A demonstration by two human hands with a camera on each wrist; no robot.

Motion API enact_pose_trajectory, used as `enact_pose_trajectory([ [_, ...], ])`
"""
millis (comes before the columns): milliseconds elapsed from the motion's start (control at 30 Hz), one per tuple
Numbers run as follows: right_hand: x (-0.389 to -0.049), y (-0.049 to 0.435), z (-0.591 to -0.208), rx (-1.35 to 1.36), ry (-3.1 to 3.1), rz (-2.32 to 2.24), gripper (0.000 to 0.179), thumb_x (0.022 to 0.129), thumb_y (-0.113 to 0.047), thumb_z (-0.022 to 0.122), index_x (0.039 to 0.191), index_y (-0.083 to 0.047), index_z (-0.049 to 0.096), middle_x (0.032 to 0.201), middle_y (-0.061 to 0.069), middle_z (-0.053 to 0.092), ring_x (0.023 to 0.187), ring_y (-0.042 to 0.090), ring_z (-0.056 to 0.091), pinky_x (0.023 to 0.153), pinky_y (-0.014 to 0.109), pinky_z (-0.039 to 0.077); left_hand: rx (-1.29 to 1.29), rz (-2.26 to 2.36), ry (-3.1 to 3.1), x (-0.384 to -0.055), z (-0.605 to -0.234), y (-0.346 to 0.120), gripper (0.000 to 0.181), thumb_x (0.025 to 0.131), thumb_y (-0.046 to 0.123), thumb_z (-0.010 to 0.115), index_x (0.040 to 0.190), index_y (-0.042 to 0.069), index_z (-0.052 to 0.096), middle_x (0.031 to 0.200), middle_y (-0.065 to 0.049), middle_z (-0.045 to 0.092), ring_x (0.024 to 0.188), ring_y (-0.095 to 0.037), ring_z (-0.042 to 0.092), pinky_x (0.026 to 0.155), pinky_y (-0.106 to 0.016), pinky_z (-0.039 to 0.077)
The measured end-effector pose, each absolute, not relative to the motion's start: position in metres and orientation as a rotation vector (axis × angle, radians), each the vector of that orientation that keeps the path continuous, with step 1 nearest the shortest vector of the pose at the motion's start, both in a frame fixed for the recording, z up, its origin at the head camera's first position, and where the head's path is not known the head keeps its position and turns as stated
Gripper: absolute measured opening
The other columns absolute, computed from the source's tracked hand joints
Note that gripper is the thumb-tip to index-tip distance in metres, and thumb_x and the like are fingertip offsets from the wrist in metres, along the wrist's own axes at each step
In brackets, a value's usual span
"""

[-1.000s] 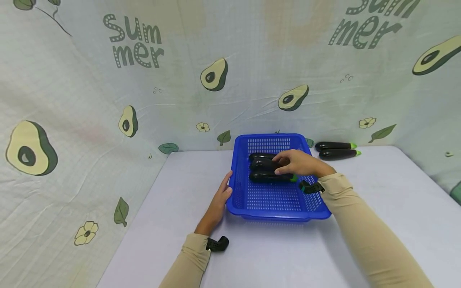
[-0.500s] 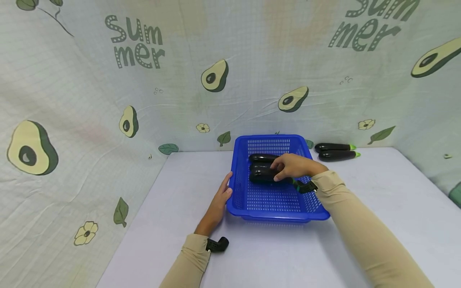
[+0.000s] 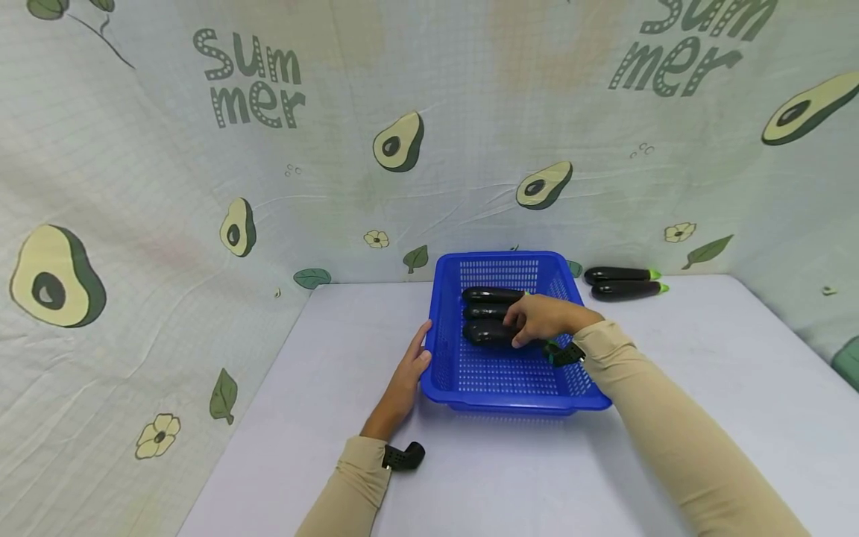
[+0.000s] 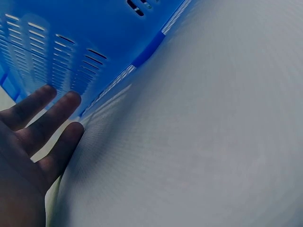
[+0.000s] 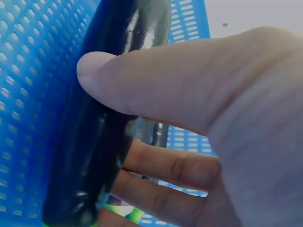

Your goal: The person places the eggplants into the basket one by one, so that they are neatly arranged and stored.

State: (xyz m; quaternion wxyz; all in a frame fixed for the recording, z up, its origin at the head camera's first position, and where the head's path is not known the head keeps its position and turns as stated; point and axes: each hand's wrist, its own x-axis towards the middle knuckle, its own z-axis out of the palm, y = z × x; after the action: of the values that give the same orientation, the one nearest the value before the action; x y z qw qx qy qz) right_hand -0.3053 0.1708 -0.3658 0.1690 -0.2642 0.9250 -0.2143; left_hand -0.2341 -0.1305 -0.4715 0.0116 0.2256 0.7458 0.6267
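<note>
Three dark, glossy eggplants lie side by side in a blue plastic basket. My right hand reaches in from the right and grips the nearest eggplant toward its stem end. In the right wrist view the thumb lies over this eggplant, with fingers on its other side. Behind it are the middle eggplant and the rear eggplant, their right parts partly covered by the hand. My left hand rests against the basket's left side; its fingers look spread along the perforated wall in the left wrist view.
Two more eggplants with green stems, a rear one and a front one, lie on the white table right of the basket. A patterned cloth hangs right behind the table.
My right hand has moved slightly left and toward the front, from the middle eggplant to the nearest one. More of the rear eggplant shows. The left hand stays at the basket.
</note>
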Motion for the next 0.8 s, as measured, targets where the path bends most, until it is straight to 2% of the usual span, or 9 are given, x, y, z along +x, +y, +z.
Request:
enact_pose_trajectory([
  [133,-0.306,0.170,-0.370,-0.746,2.629,-0.593,0.042,0.083,-0.020,0.082,0.120,-0.003,0.069,0.106,0.014,0.070,0.095,0.025,0.066,0.085,0.046,0.054,0.709,1.956,2.317,-0.233,-0.471,-0.130,0.059,0.106,0.036,0.035,0.162,0.030,0.017,0.165,-0.007,0.018,0.147,-0.032,0.025,0.117,-0.060,0.014],
  [300,-0.305,0.168,-0.373,-0.768,2.639,-0.571,0.041,0.082,-0.018,0.082,0.117,-0.002,0.069,0.104,0.014,0.070,0.094,0.025,0.066,0.084,0.045,0.055,0.713,1.964,2.314,-0.233,-0.471,-0.130,0.058,0.106,0.035,0.036,0.162,0.030,0.018,0.166,-0.002,0.013,0.151,-0.026,0.014,0.118,-0.058,0.009],
  [533,-0.301,0.164,-0.369,-0.771,2.634,-0.557,0.039,0.084,-0.010,0.079,0.119,0.000,0.067,0.103,0.014,0.069,0.091,0.023,0.066,0.081,0.042,0.056,0.709,1.970,2.310,-0.234,-0.469,-0.130,0.058,0.107,0.029,0.035,0.162,0.025,0.018,0.166,-0.005,0.013,0.151,-0.027,0.013,0.119,-0.057,0.009],
  [667,-0.301,0.163,-0.369,-0.786,2.640,-0.559,0.038,0.084,-0.007,0.077,0.118,0.002,0.067,0.099,0.013,0.070,0.086,0.021,0.065,0.078,0.040,0.056,0.710,1.964,2.272,-0.226,-0.453,-0.130,0.060,0.106,0.022,0.035,0.162,0.015,0.015,0.164,-0.016,0.019,0.146,-0.036,0.025,0.117,-0.060,0.013],
  [800,-0.302,0.163,-0.370,-0.805,2.643,-0.554,0.036,0.083,-0.005,0.077,0.116,0.004,0.066,0.096,0.012,0.070,0.083,0.020,0.065,0.076,0.038,0.056,0.716,1.933,2.263,-0.216,-0.438,-0.130,0.061,0.106,0.019,0.034,0.162,0.009,0.013,0.161,-0.023,0.023,0.141,-0.040,0.033,0.116,-0.060,0.018],
])
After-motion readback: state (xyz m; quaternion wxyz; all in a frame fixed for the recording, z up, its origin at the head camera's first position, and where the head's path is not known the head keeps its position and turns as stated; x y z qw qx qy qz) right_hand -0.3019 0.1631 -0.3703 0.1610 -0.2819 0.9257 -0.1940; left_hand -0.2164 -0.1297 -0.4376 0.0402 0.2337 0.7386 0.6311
